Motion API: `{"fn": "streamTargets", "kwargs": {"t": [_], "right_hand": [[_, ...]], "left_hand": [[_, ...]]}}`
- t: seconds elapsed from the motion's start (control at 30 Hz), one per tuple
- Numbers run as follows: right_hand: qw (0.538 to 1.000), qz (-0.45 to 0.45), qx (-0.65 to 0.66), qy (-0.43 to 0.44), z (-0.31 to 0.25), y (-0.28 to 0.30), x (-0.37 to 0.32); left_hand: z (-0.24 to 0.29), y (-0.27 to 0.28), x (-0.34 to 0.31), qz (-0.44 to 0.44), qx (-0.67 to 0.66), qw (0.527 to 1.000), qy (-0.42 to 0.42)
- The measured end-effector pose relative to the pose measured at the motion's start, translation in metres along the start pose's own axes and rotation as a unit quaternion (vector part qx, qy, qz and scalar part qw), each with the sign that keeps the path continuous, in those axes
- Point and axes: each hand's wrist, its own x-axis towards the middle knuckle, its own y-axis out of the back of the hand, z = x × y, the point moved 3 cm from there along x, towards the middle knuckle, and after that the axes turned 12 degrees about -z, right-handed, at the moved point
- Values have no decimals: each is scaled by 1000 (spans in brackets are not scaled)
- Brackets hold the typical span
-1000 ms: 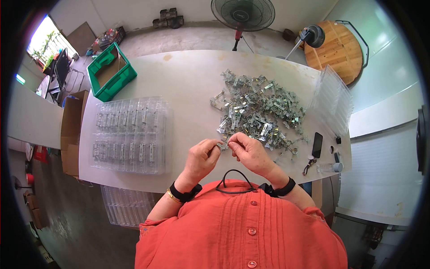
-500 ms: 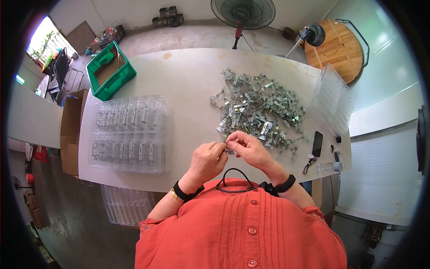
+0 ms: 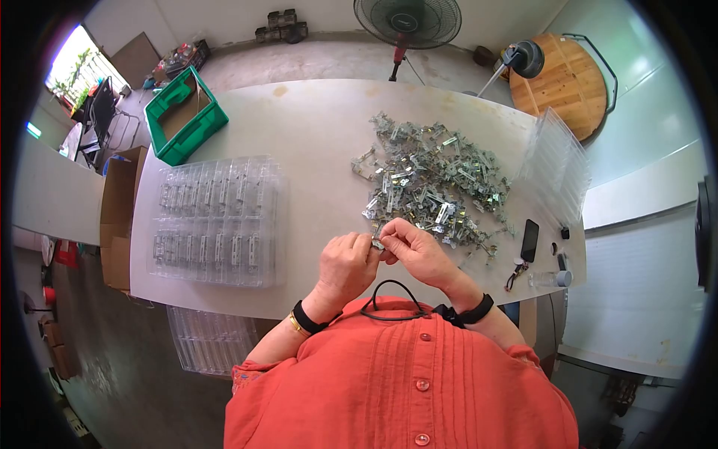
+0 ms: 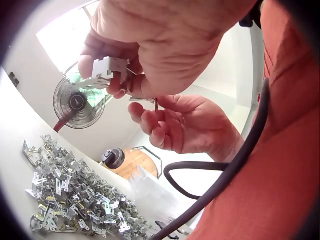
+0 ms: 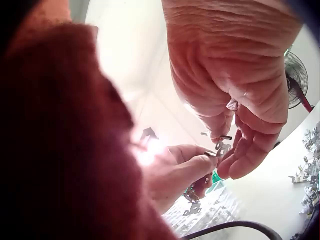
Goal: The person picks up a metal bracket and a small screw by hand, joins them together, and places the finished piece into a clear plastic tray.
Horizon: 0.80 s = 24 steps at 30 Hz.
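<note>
In the head view the left hand (image 3: 345,268) and right hand (image 3: 420,256) meet at the near edge of the pile of metal parts (image 3: 441,187). Seen from the left wrist, the left hand (image 4: 170,45) grips a pale bracket (image 4: 109,69) between thumb and fingers. Below it, the right hand (image 4: 187,125) pinches a small thin metal piece (image 4: 156,105). In the right wrist view, the right hand (image 5: 235,75) has its fingertips at a flat metal tab (image 5: 223,148), close to the left hand's (image 5: 177,172) fingertips. Whether the pieces touch, I cannot tell.
Clear trays (image 3: 217,221) holding rows of parts lie left on the table, with a green crate (image 3: 187,142) behind them. More clear trays (image 3: 555,168), a phone (image 3: 530,241) and a bottle (image 3: 550,279) are at the right. A black cable (image 3: 393,320) loops before the shirt.
The left hand has moved right and its fingertips now meet those of the right hand. The right hand has stayed nearly in place.
</note>
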Motion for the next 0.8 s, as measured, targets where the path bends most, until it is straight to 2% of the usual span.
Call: {"fn": "streamTargets", "kwargs": {"t": [0.1, 0.17, 0.3, 0.33, 0.37, 0.4, 0.43, 0.5, 0.57, 0.63, 0.7, 0.73, 0.77, 0.8], "right_hand": [[997, 25, -70, 13, -2, 2, -1], [990, 52, -127, 21, -5, 6, -4], [989, 65, -125, 39, -11, 12, -8], [991, 67, -108, 45, -13, 13, -9], [992, 69, -91, 51, -15, 15, -10], [992, 69, -91, 51, -15, 18, -11], [993, 62, -83, 49, -15, 20, -11], [994, 56, -76, 48, -16, 23, -9], [995, 43, -80, 51, -17, 26, -9], [995, 55, -62, 55, -15, 26, -8], [995, 63, -43, 60, -13, 27, -6], [971, 120, -175, 111, -19, 30, -7], [923, 174, -303, 159, -25, 31, -9], [923, 174, -304, 159, -27, 29, -10]], "left_hand": [[4, 1, 1, -10, -14, 1000, -12], [7, 8, 5, -54, -65, 996, -26], [-1, 24, 9, -42, -100, 994, -11], [-13, 21, 7, -108, -262, 956, 77], [-24, 17, 3, -169, -414, 880, 161], [-32, 15, 1, -206, -462, 846, 171], [-34, 18, 0, -206, -461, 846, 171], [-31, 19, -1, -284, -522, 783, 184], [-31, 13, -3, -298, -529, 775, 175], [-28, 8, -5, -316, -573, 738, 164], [-23, 8, -5, -290, -575, 747, 166], [-22, 9, -5, -262, -576, 755, 169], [-22, 8, -5, -262, -576, 756, 170], [-25, 7, -5, -238, -529, 798, 161]]}}
